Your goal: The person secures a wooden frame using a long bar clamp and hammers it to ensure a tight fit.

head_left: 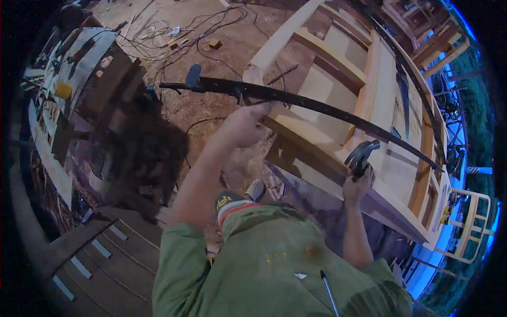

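Note:
A long dark metal strip (pixel 327 109) with small marks along it lies across the pale wooden frame (pixel 317 140). My left hand (pixel 247 126) is at the near edge of this strip, by the frame's corner. Its fingers are closed together at the wood; whatever they pinch is too small to make out. My right hand (pixel 359 184) is wrapped round the handle of a hammer (pixel 362 153), its dark head raised above the frame's near side. A blue-grey block-like piece (pixel 193 75) sits on the strip's left end, which sticks out past the frame.
Loose cables (pixel 211 34) snake over the dirt ground at the back. Planks and scraps are piled on a cluttered stand (pixel 68 79) at the left. A second dark strip (pixel 422 98) runs along the frame's far side. A pale wooden chair-like frame (pixel 470 224) stands at the right.

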A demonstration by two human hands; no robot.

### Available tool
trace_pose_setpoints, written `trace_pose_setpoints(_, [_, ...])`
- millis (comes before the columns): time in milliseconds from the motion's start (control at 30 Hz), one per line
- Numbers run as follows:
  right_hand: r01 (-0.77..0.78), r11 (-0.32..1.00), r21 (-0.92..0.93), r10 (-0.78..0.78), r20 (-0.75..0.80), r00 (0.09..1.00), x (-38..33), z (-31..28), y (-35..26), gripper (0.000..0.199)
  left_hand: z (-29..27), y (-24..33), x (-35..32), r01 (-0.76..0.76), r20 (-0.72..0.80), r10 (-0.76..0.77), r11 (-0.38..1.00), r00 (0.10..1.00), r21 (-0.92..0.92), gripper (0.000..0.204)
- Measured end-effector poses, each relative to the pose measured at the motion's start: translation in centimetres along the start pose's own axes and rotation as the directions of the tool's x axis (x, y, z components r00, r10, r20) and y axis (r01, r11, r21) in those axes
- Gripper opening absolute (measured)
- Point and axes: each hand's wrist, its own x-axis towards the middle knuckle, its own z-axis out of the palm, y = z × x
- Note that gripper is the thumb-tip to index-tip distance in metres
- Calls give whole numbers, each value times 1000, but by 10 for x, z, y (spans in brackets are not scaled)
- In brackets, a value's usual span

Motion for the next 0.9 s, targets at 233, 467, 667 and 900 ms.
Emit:
trace_pose_setpoints(233, [-83, 994, 76, 79, 61, 995, -3, 1, 7, 47, -24, 41, 6, 204, 149, -226, 968, 963, 149, 59])
trace_pose_setpoints(467, [-24, 999, 39, 24, 7, 1000, -2, 2, 7, 38, -26, 50, -6, 243, 181, -303, 925, 936, 294, 68])
trace_pose_setpoints(667, [-1, 999, 41, 1, 4, 1000, 0, -1, 4, 33, -27, 43, -31, 239, 228, -272, 957, 935, 164, 51])
trace_pose_setpoints(900, [-128, 984, 123, 120, 71, 990, -4, 1, 3, 41, 75, -5, -72, -233, -310, -422, 225, 852, -946, 48])
